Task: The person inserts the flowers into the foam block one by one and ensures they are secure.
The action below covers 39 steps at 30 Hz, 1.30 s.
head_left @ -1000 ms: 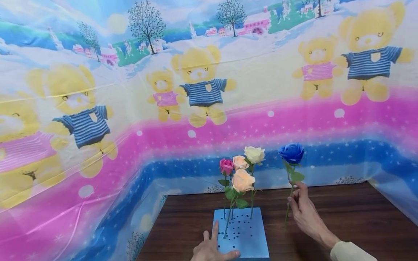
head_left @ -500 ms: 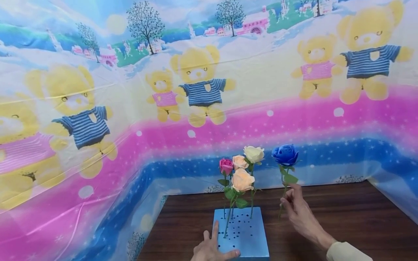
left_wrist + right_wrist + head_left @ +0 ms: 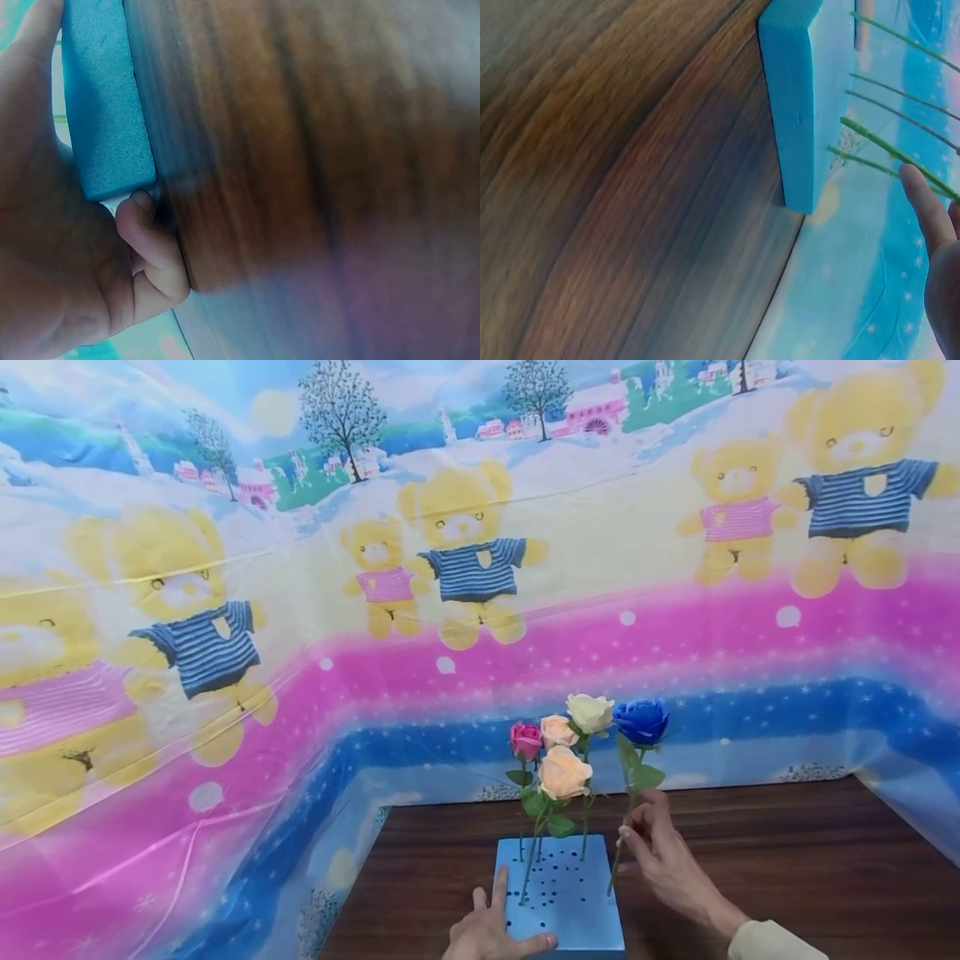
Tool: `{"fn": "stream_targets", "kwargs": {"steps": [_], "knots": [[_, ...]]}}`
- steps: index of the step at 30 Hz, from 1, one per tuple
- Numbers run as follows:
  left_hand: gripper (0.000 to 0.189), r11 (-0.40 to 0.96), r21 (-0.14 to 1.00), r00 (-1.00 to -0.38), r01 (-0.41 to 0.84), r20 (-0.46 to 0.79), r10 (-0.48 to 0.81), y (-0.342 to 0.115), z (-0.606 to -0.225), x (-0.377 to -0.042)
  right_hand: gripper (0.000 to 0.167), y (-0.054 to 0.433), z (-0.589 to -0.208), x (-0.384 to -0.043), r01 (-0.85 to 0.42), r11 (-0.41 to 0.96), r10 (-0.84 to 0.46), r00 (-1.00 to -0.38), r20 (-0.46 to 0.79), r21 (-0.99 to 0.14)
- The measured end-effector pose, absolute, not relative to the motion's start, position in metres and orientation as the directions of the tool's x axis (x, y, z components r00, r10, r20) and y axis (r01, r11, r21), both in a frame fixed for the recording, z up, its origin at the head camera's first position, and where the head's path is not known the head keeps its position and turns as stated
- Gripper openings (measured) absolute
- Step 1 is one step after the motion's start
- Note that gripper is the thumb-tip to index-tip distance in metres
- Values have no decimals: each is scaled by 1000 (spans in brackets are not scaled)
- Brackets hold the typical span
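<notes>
My right hand [image 3: 667,864] pinches the green stem of a blue artificial rose [image 3: 642,721] just below its leaves. The flower stands up beside a white rose [image 3: 590,713], and the stem's lower tip [image 3: 611,892] overlaps the right edge of a light blue foam block [image 3: 564,920]. In the right wrist view that stem [image 3: 881,142] slants toward the block's face. My left hand [image 3: 487,920] rests on the block's near left corner, index finger straight along the left edge and thumb lying across the front. In the left wrist view, the little finger [image 3: 154,240] bends near the block's lower corner.
Stuck upright in the block are a magenta rose [image 3: 526,741], two peach roses [image 3: 565,773] and the white one, close together. Several small holes dot its top. Beneath lies a dark wooden table [image 3: 795,860], backed by a teddy-bear printed cloth [image 3: 600,568].
My right hand has carried the blue rose leftward, from over the table to the block's right edge. My left hand keeps its place on the block.
</notes>
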<state>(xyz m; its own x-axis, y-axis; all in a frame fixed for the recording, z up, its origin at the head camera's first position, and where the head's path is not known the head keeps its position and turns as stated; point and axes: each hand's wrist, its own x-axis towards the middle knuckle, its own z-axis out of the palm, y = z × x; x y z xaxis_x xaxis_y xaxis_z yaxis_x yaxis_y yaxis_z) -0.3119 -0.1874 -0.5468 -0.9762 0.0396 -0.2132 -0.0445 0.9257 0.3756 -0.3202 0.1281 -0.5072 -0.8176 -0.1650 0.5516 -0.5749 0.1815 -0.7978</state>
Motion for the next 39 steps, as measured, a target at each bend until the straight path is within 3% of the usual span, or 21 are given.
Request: {"fn": "stream_targets", "kwargs": {"steps": [6, 17, 26, 39], "knots": [[140, 921, 387, -975, -44, -217, 44, -188, -547, -312, 50, 116, -510, -321, -542, 112, -203, -833, 514, -833], [139, 922, 386, -975, -32, -213, 55, -189, -548, -311, 46, 98, -514, -320, -477, 161, -167, -876, 452, -864], [138, 919, 394, -973, -29, -222, 65, -188, -545, -310, 44, 91, -519, -325, -557, 341, -138, -827, 546, -757], [136, 925, 379, -971, -32, -231, 61, -190, -545, -312, 44, 84, -523, -327, -536, 290, -188, -844, 502, -793]]}}
